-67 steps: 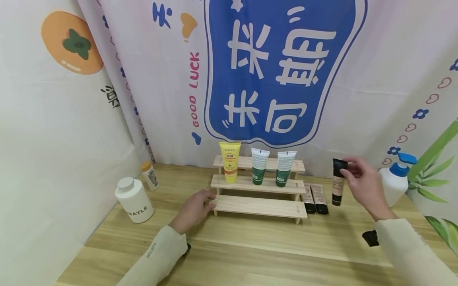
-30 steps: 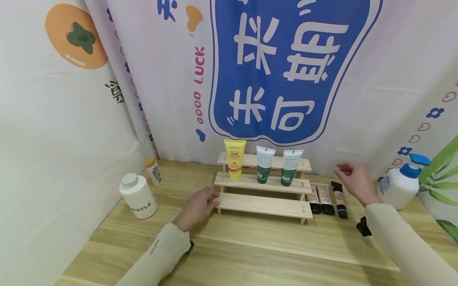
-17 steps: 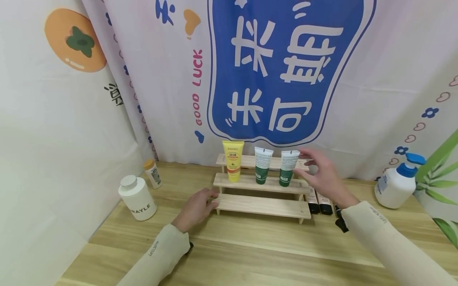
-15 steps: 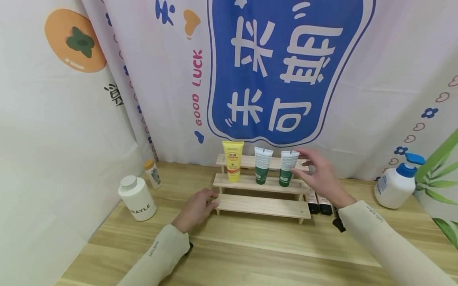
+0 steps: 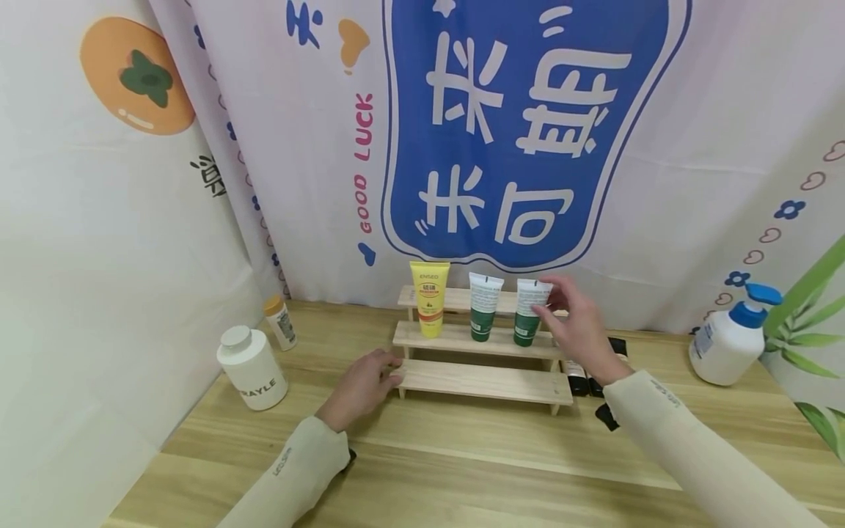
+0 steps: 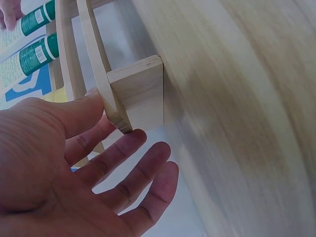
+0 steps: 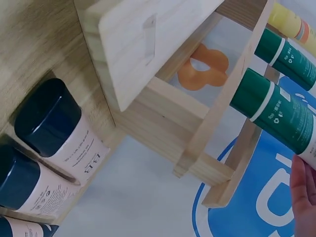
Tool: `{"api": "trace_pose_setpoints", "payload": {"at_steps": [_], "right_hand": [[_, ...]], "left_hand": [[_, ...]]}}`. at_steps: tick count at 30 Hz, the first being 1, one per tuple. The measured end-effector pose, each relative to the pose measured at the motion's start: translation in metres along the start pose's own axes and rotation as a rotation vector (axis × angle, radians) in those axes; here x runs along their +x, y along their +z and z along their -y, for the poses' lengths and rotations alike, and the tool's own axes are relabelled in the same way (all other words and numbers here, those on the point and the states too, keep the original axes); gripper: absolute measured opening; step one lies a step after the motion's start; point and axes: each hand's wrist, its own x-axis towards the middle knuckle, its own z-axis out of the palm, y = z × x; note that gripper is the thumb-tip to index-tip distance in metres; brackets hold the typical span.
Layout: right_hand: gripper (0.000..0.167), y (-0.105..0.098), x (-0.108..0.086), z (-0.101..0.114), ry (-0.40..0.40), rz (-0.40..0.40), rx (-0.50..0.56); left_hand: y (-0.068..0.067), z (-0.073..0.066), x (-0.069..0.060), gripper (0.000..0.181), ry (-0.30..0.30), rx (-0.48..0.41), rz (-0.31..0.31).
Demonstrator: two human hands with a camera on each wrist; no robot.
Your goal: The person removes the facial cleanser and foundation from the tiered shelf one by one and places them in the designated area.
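Far left, on the counter [image 5: 422, 469]: white jar [image 5: 254, 378] lettered "RAYLE"; just behind and to the right, small bottle [image 5: 284, 330] with orange cap, standing; next, left hand [image 5: 359, 389], grip narrow, pinching the left end of the lowest tier of the wooden rack [image 5: 482, 381]; lower fingers loosely bent beside that end in the left wrist view; on the middle tier, in sequence and spaced apart: yellow tube [image 5: 430, 301], left green-and-white tube [image 5: 485, 308], right green-and-white tube [image 5: 527, 323], all upright with caps down; at the right green-and-white tube, right hand [image 5: 584, 334], grip narrow, holding the upper part between thumb and fingers; beside the right end of the rack, beige tubes [image 7: 79, 153] with dark caps, lying in a row on the counter; partly covered, in the head view, by right hand and sleeve [image 5: 686, 433]; farther right, white pump bottle [image 5: 722, 348] with blue head, upright; at the far right edge, green leaves [image 5: 808, 295].
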Motion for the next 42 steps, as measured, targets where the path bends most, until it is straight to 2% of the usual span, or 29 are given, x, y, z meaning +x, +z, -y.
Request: {"api": "trace_pose_setpoints", "payload": {"at_steps": [5,11,16,19,24,28,32,35,37,39,42], "right_hand": [[0.044,-0.007,-0.004,0.005,-0.019,-0.007,-0.016],[0.046,-0.031,-0.014,0.009,-0.082,-0.021,-0.018],[0.047,-0.056,-0.032,0.013,-0.124,-0.051,-0.113],[0.047,-0.068,-0.047,0.015,-0.096,-0.051,-0.197],[0.046,-0.085,-0.071,0.017,0.006,-0.008,-0.289],[0.049,-0.097,-0.089,0.016,0.052,0.054,-0.309],[0.047,-0.1,-0.103,0.014,0.16,0.191,-0.304],[0.044,-0.094,-0.112,0.01,0.27,0.321,-0.297],[0.043,-0.089,-0.118,0.006,0.315,0.384,-0.287],[0.04,-0.083,-0.122,0.001,0.342,0.422,-0.271],[0.033,-0.076,-0.126,-0.004,0.338,0.439,-0.249]], "left_hand": [[0.0,-0.002,0.0,0.026,-0.008,0.001,0.01],[0.0,-0.001,0.0,0.026,-0.009,0.008,0.009],[0.0,0.0,0.001,0.026,-0.007,0.008,0.004],[0.0,0.0,0.001,0.025,-0.01,0.012,0.002],[-0.001,0.001,0.001,0.025,-0.007,0.017,0.006],[-0.001,0.0,0.001,0.026,0.005,0.012,0.006],[-0.002,0.0,0.002,0.026,0.01,0.007,-0.001],[-0.002,0.0,0.002,0.026,0.011,0.009,0.0],[-0.002,0.0,0.002,0.026,0.009,0.012,0.002],[-0.001,0.0,0.002,0.026,0.008,0.013,0.003],[0.0,0.0,0.001,0.027,0.009,0.017,0.002]]}}
